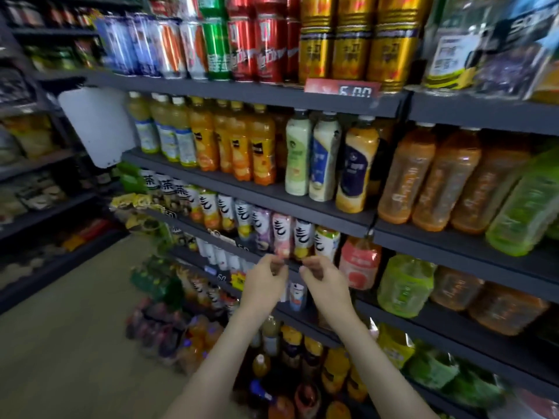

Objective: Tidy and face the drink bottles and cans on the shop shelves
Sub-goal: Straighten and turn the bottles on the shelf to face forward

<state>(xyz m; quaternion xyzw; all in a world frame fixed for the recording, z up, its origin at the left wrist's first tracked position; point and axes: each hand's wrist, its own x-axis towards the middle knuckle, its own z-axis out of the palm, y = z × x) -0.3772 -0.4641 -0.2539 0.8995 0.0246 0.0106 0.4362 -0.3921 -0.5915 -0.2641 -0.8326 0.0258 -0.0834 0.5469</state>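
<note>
The left hand [267, 278] and the right hand [322, 278] are up side by side with curled fingers, at the front edge of the shelf [198, 228]. The pink bottle [282, 237] and the white-label bottle [303, 240] stand just above them. Whether the fingers pinch something, I cannot tell.

Cans [242, 43] stand on the top shelf [211, 89], with a price tag [341, 89] on its front edge at right. Juice bottles [236, 143] line the second shelf [242, 189], and tea bottles [242, 219] line the third shelf [189, 221]. The left hand [267, 278] and right hand [322, 278] lie side by side before that shelf's edge. Packs [157, 325] sit on the floor [75, 328] at lower left.
</note>
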